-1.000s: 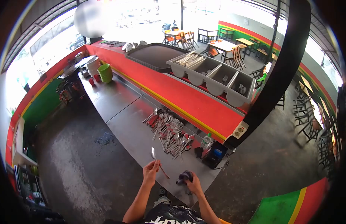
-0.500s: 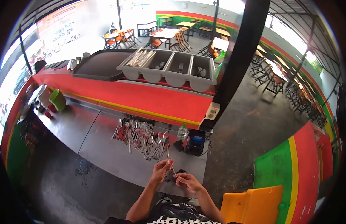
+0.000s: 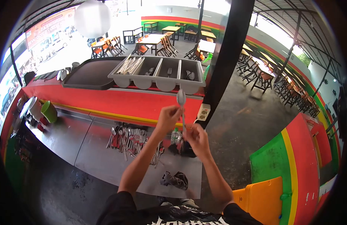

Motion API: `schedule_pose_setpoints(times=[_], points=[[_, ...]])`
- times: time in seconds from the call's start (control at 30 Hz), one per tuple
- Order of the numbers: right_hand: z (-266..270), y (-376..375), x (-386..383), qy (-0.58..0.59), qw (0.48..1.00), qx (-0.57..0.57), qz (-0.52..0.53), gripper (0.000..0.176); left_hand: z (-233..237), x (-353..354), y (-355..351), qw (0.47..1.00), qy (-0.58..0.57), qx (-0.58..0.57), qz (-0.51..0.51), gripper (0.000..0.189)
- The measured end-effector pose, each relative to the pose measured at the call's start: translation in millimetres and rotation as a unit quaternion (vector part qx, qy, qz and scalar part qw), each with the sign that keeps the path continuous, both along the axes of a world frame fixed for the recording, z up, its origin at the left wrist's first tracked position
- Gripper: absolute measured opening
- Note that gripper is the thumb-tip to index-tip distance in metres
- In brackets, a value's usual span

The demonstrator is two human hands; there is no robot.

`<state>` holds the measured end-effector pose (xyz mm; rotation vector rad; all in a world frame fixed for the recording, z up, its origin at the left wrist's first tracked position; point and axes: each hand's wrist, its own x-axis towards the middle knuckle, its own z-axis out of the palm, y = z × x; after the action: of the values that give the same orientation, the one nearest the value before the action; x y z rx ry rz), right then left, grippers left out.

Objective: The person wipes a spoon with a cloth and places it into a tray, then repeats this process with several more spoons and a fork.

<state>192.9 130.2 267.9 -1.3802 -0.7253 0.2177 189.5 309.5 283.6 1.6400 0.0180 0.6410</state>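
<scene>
My left hand [image 3: 169,119] is closed on a metal spoon [image 3: 181,98] just below its bowl. The spoon stands upright with the bowl on top. Lower down, my right hand [image 3: 197,138] pinches the end of its handle. Behind the bowl is the front of a grey cutlery tray [image 3: 122,81] with compartments; thin pale wrapped sticks fill the left one, and a few utensils lie in the others. A pile of spoons and forks [image 3: 134,139] with red parts among them lies on the metal table beyond my left forearm. A crumpled dark cloth [image 3: 175,180] lies nearer me.
The cutlery tray rests on a red ledge [image 3: 117,100] beside a large dark tray [image 3: 91,73]. A plastic bottle [image 3: 175,135] stands behind my hands. A black post [image 3: 227,48] with a socket [image 3: 204,111] rises at the right. A green container [image 3: 49,111] stands far left.
Both hands have risen and moved forward from low over the table, bringing the spoon up before the ledge. The cloth is now uncovered. The view has shifted slightly.
</scene>
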Motion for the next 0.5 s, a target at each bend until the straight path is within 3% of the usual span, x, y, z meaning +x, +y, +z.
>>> schedule_pose_setpoints(times=[0.03, 0.17, 0.33, 0.43, 0.47, 0.5], points=[[12, 6, 10, -0.015, 0.999, 0.036, -0.012, 0.017, 11, 20, 6, 0.999, -0.041, 0.014, -0.014, 0.027], [58, 27, 58, -0.094, 0.993, 0.037, -0.055, 0.016, 57, 85, 27, 0.998, 0.031, 0.048, -0.027, 0.034], [78, 55, 122, -0.062, 0.994, 0.05, -0.075, 0.025, 85, 133, 43, 0.988, 0.117, 0.101, -0.023, 0.04], [78, 55, 135, -0.05, 0.996, 0.006, -0.066, 0.035, 87, 146, 49, 0.975, 0.144, 0.166, 0.024, 0.039], [76, 54, 138, -0.048, 0.997, -0.015, -0.056, 0.039, 88, 145, 49, 0.955, 0.157, 0.241, 0.078, 0.037], [70, 52, 138, -0.054, 0.997, 0.004, -0.047, 0.041, 82, 143, 47, 0.958, 0.068, 0.259, 0.105, 0.036]])
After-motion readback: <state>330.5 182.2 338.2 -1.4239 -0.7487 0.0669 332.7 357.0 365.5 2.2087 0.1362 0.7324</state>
